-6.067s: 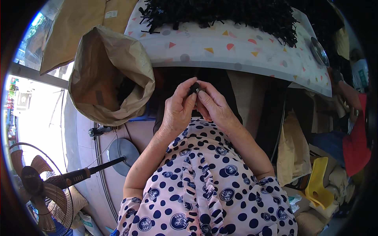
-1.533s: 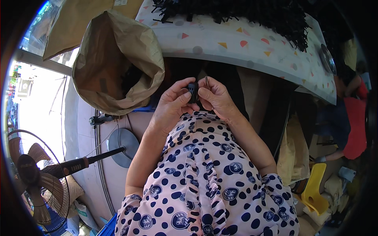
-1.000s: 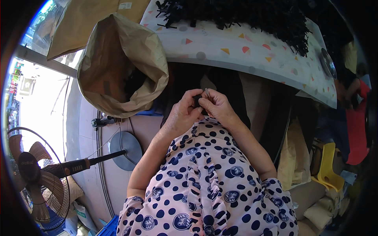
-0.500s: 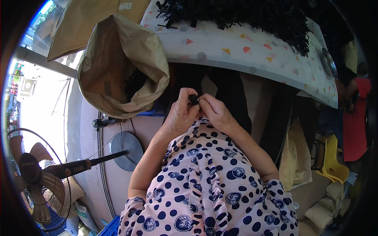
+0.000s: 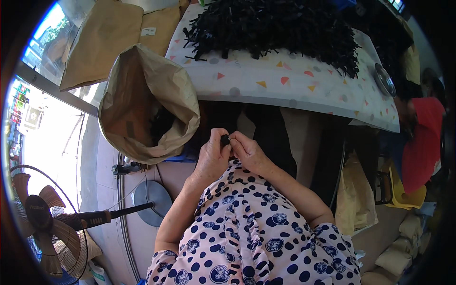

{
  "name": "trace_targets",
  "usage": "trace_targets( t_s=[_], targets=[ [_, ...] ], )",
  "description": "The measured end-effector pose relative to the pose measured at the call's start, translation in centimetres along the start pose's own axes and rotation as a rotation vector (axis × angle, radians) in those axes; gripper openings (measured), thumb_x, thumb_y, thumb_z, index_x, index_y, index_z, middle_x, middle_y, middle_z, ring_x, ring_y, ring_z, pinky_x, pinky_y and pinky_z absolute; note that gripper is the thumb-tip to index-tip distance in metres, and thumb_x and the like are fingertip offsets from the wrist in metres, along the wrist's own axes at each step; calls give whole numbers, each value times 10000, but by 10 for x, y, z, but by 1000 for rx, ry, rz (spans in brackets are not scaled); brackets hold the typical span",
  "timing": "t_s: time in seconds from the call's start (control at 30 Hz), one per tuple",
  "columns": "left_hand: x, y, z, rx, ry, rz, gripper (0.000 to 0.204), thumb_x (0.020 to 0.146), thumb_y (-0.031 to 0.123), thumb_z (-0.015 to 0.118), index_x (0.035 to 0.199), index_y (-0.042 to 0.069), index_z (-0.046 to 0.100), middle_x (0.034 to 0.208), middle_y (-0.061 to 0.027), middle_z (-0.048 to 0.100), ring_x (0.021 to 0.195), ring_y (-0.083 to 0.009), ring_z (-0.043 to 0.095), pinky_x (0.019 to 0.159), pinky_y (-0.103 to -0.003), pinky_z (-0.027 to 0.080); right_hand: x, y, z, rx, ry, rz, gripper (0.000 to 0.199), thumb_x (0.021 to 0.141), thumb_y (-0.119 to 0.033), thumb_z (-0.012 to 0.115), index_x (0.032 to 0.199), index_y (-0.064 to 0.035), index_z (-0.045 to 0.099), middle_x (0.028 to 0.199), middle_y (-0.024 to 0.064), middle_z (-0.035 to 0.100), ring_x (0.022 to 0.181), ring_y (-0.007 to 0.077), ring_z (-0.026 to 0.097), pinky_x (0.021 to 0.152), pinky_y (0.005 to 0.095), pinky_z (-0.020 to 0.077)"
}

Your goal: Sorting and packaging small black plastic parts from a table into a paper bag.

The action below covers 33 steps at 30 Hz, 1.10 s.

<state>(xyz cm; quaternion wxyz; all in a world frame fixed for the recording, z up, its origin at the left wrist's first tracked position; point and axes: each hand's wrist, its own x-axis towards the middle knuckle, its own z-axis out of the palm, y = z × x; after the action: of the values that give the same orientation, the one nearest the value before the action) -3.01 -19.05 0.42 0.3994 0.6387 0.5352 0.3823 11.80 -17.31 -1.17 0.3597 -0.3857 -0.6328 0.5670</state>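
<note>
Just above my lap, my left hand [image 5: 212, 156] is closed around a small black piece [image 5: 224, 140], its exact kind too small to make out. My right hand [image 5: 248, 151] pinches at the piece's right side, fingertips meeting those of the left. To the left of my hands stands a large open brown paper sack [image 5: 185, 114] with some dark stuff inside. A big heap of black strip-like pieces [image 5: 270, 28] lies on the table ahead of me.
The table [image 5: 294, 97] has a white cover with coloured shapes, and a round metal dish [image 5: 384, 80] at its right edge. A standing fan [image 5: 40, 211] leans in at left. Right are brown paper bags [image 5: 354, 194], a yellow chair [image 5: 406, 192] and a person in red [image 5: 422, 140].
The view has tilted up, so the table, heap and my hands sit lower in the picture. Both hands still hold the black piece together.
</note>
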Motion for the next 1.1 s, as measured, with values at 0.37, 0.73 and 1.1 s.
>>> trace_targets(
  t_s=[0.37, 0.73, 1.1],
  targets=[
    [60, 1, -33, 177, 252, -74, 342, 802, 41, 580, 1110, 72, 434, 771, -221, 586, 769, -420, 603, 667, -440, 468, 92, 12, -74, -27, 159, 0, 218, 971, -271, 505, 983, -64, 573, 640, -28, 458, 517, 55, 417, 450, 204, 332],
    [100, -27, -140, 720, 486, 46, 370, 825, 71, 606, 1173, 54, 481, 1067, -187, 569, 903, -319, 607, 683, -427, 495, 280, -9, -234, 238, 684, 174, 159, 902, -187, 573, 843, -43, 543, 627, 29, 491, 429, 97, 395, 356, 261, 279],
    [76, 41, -60, -26, 240, 81, 460, 822, 20, 635, 1246, 33, 457, 1120, -144, 579, 709, -166, 622, 629, -269, 481, 174, -51, -164, -115, 445, -142, 171, 912, -223, 590, 824, -79, 565, 625, -47, 474, 515, 35, 412, 462, 211, 328]
  ],
)
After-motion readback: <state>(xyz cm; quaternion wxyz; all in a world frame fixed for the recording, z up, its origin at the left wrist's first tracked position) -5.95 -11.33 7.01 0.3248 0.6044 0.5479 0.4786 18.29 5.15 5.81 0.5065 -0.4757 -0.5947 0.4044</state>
